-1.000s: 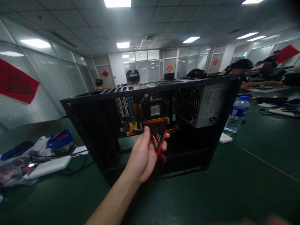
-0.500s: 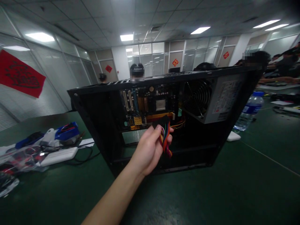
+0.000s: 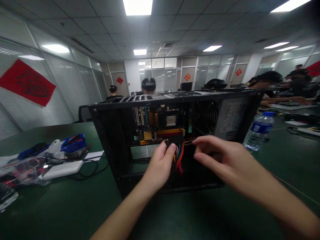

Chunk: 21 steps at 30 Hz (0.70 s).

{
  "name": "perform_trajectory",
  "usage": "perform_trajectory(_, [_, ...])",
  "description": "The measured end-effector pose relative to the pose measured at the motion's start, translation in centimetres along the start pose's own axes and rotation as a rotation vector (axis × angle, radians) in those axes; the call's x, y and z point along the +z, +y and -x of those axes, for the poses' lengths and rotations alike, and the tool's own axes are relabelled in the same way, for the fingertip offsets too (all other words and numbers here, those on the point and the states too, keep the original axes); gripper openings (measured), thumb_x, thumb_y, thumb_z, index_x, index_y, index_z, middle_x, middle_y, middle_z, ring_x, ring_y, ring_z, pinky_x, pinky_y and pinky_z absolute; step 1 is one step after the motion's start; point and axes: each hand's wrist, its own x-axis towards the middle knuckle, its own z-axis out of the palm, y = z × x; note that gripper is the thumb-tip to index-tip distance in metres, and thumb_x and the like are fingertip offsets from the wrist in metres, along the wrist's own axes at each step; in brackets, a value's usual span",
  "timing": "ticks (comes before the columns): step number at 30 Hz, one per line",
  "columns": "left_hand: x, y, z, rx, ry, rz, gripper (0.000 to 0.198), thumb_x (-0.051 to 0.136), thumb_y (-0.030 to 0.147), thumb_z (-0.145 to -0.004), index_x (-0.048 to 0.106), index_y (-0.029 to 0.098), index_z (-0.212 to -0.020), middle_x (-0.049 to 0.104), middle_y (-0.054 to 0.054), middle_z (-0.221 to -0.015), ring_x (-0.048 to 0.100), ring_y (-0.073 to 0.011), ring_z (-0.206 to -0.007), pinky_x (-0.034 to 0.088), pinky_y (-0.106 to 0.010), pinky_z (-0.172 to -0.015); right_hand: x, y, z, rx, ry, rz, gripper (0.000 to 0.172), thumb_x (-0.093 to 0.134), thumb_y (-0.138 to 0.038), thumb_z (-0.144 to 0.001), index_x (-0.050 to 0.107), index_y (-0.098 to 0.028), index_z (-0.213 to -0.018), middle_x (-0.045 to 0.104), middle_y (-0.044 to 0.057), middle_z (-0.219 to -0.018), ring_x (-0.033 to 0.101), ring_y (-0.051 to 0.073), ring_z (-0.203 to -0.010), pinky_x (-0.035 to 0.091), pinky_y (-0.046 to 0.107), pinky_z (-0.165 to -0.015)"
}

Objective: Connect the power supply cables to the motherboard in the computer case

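A black computer case [image 3: 110, 140] stands on the green table with its open side facing me. Inside it are a motherboard [image 3: 162, 116] and a grey power supply [image 3: 228, 115] with a round fan grille. My left hand [image 3: 161, 161] is closed on a multicoloured power cable [image 3: 178, 158], gripping it by the black connector end just below the board. To the right, my right hand [image 3: 220, 153] hovers in front of the power supply, thumb and fingers apart, with nothing visible between them. The wires hang down between the two hands.
On the left lie a white power strip [image 3: 62, 170], clear plastic bags [image 3: 22, 166] and a blue pouch [image 3: 73, 145]. A water bottle [image 3: 260, 130] stands right of the case. Other people sit behind it and at the far right.
My right hand has come into view from the right and reached toward the cable. The left hand still grips the cable. The case appears more upright and lower in view.
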Motion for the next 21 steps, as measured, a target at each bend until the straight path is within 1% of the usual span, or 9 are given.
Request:
perform_trajectory(3, [0.1, 0.1, 0.2, 0.078, -0.024, -0.141, 0.031, 0.048, 0.036, -0.100, 0.064, 0.015, -0.116, 0.068, -0.007, -0.116, 0.059, -0.0212, -0.112, 0.044, -0.032, -0.103, 1.7, 0.7, -1.3, 0.045, -0.137, -0.263, 0.027, 0.067, -0.044, -0.090, 0.069, -0.018, -0.095, 0.072, 0.004, -0.087, 0.069, 0.019, -0.081, 0.055, 0.028, -0.072])
perform_trajectory(5, [0.0, 0.4, 0.4, 0.081, -0.040, -0.200, 0.033, 0.047, 0.036, -0.100, 0.061, 0.016, -0.124, 0.065, -0.008, -0.125, 0.058, -0.0218, -0.117, 0.042, -0.033, -0.106, 2.5, 1.0, -1.9, 0.066, -0.151, -0.415, 0.025, 0.068, -0.043, -0.089, 0.068, -0.017, -0.090, 0.072, 0.004, -0.087, 0.069, 0.019, -0.082, 0.055, 0.029, -0.076])
perform_trajectory(8, [-0.3, 0.8, 0.7, 0.075, -0.088, -0.279, 0.040, 0.049, 0.032, -0.099, 0.053, 0.017, -0.136, 0.059, -0.009, -0.138, 0.052, -0.0218, -0.129, 0.037, -0.033, -0.113, 3.2, 1.1, -2.1, 0.056, -0.142, -0.573, 0.027, 0.072, -0.043, -0.085, 0.070, -0.018, -0.094, 0.073, 0.004, -0.092, 0.069, 0.018, -0.085, 0.055, 0.029, -0.081])
perform_trajectory(10, [-0.4, 1.1, 0.9, 0.058, -0.122, -0.308, 0.044, 0.049, 0.030, -0.098, 0.049, 0.017, -0.140, 0.056, -0.009, -0.143, 0.049, -0.0212, -0.134, 0.035, -0.033, -0.116, 3.3, 1.2, -2.0, 0.056, -0.126, -0.612, 0.027, 0.075, -0.043, -0.084, 0.071, -0.018, -0.094, 0.073, 0.004, -0.091, 0.069, 0.018, -0.085, 0.055, 0.028, -0.081])
perform_trajectory(15, [-0.3, 1.6, 1.2, 0.031, -0.172, -0.375, 0.048, 0.048, 0.031, -0.098, 0.044, 0.020, -0.145, 0.050, -0.007, -0.150, 0.042, -0.0192, -0.140, 0.032, -0.030, -0.118, 3.8, 1.9, -2.2, 0.075, -0.071, -0.589, 0.026, 0.073, -0.042, -0.085, 0.072, -0.017, -0.089, 0.071, 0.003, -0.080, 0.064, 0.015, -0.073, 0.052, 0.024, -0.067])
perform_trajectory(16, [-0.3, 1.6, 1.2, 0.032, -0.173, -0.394, 0.047, 0.048, 0.031, -0.098, 0.046, 0.020, -0.144, 0.052, -0.006, -0.148, 0.044, -0.0195, -0.139, 0.033, -0.030, -0.117, 3.9, 2.0, -2.3, 0.070, -0.065, -0.585, 0.026, 0.072, -0.043, -0.086, 0.072, -0.017, -0.087, 0.070, 0.003, -0.079, 0.064, 0.014, -0.071, 0.051, 0.023, -0.065])
perform_trajectory(18, [-0.5, 1.5, 1.1, 0.009, -0.174, -0.444, 0.039, 0.048, 0.034, -0.098, 0.056, 0.019, -0.134, 0.062, -0.007, -0.135, 0.055, -0.0214, -0.127, 0.040, -0.032, -0.110, 4.1, 2.0, -2.3, 0.050, 0.004, -0.576, 0.026, 0.072, -0.042, -0.086, 0.071, -0.016, -0.083, 0.069, 0.003, -0.076, 0.063, 0.014, -0.069, 0.051, 0.023, -0.063])
perform_trajectory(20, [-0.9, 1.1, 0.6, -0.026, -0.172, -0.486, 0.034, 0.045, 0.038, -0.099, 0.067, 0.017, -0.114, 0.070, -0.007, -0.116, 0.063, -0.0227, -0.109, 0.045, -0.033, -0.100, 4.4, 1.9, -2.1, 0.023, 0.162, -0.565, 0.026, 0.071, -0.041, -0.086, 0.068, -0.017, -0.079, 0.068, 0.002, -0.073, 0.063, 0.013, -0.065, 0.050, 0.022, -0.060])
perform_trajectory(21, [-1.1, 0.8, 0.3, -0.034, -0.160, -0.498, 0.035, 0.044, 0.039, -0.099, 0.070, 0.017, -0.102, 0.072, -0.007, -0.107, 0.064, -0.0228, -0.102, 0.047, -0.033, -0.095, 4.5, 1.8, -2.1, 0.009, 0.254, -0.552, 0.024, 0.071, -0.040, -0.087, 0.067, -0.017, -0.079, 0.068, 0.001, -0.072, 0.062, 0.013, -0.064, 0.049, 0.021, -0.059])
